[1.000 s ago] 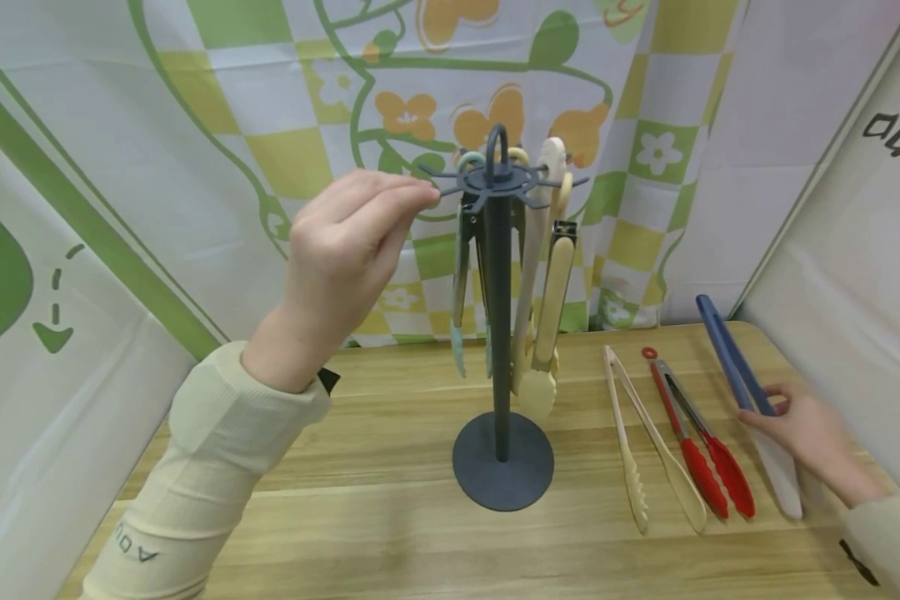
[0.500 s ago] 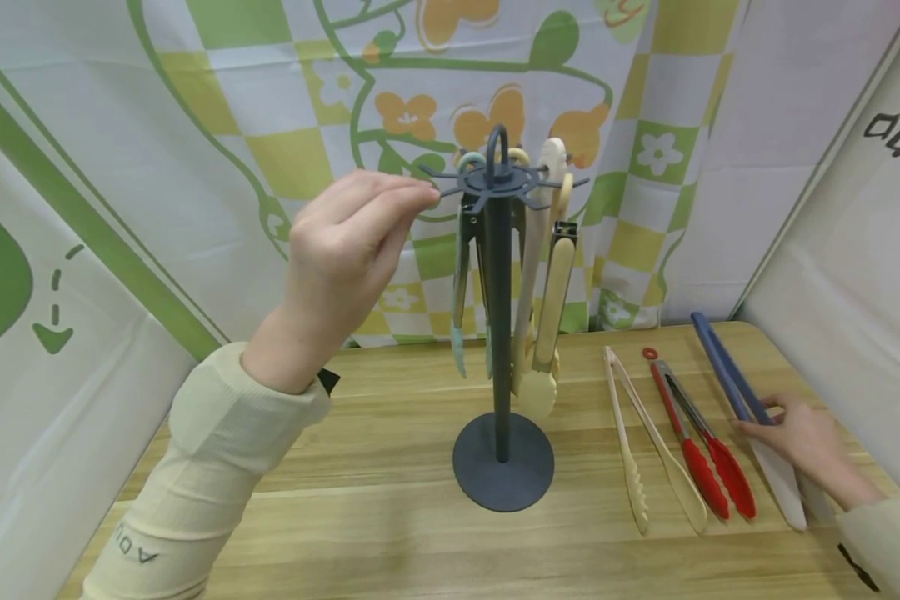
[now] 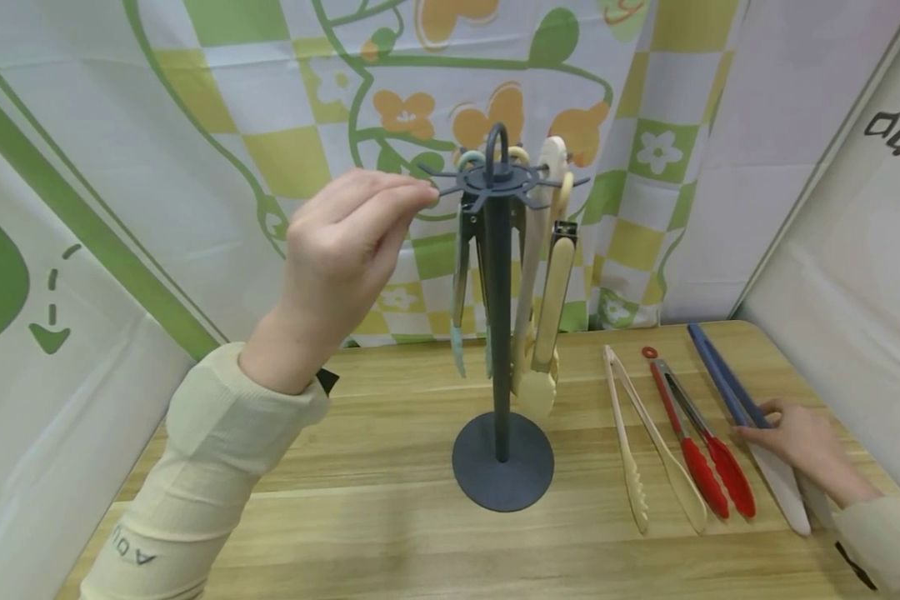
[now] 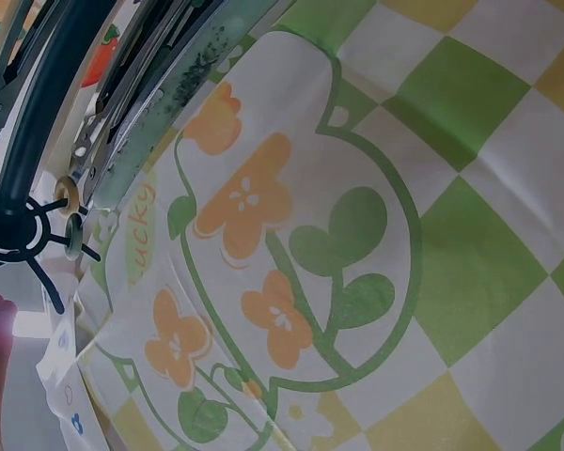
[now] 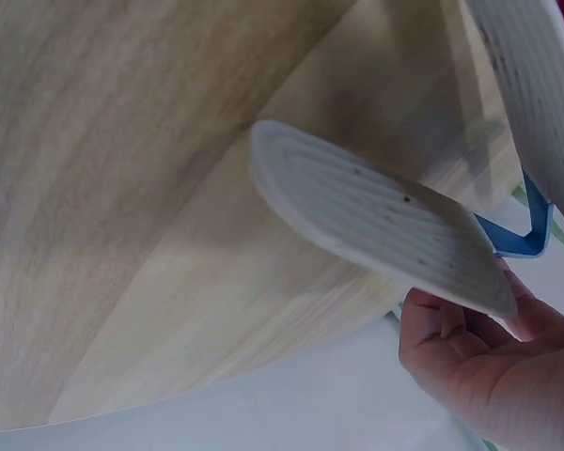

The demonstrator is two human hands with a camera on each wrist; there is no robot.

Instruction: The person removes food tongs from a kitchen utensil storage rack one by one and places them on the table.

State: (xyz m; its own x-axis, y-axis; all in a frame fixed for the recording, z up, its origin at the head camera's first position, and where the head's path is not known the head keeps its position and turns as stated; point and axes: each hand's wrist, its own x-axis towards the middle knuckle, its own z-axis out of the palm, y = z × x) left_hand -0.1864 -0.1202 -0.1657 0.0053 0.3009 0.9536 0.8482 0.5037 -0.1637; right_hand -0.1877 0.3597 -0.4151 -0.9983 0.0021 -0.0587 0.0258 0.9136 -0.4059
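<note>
A dark metal rack with a round base and radiating hooks stands on the table. My left hand pinches the tip of one hook with thumb and fingers. At the far right my right hand grips blue tongs with white ends by the handle, the hinge pointing away from me. In the right wrist view the white ends stand apart, over the table. From the rack hang teal-tipped tongs, cream tongs and a long beige pair.
Red tongs lie on the wooden table left of the blue ones. Cream-coloured tongs lie farther left, between those and the rack. A patterned curtain hangs behind the table, with white cloth walls at both sides.
My right hand has drawn the blue tongs a little toward me, and their hinge end has shifted slightly left. My left hand stays at the rack's hook.
</note>
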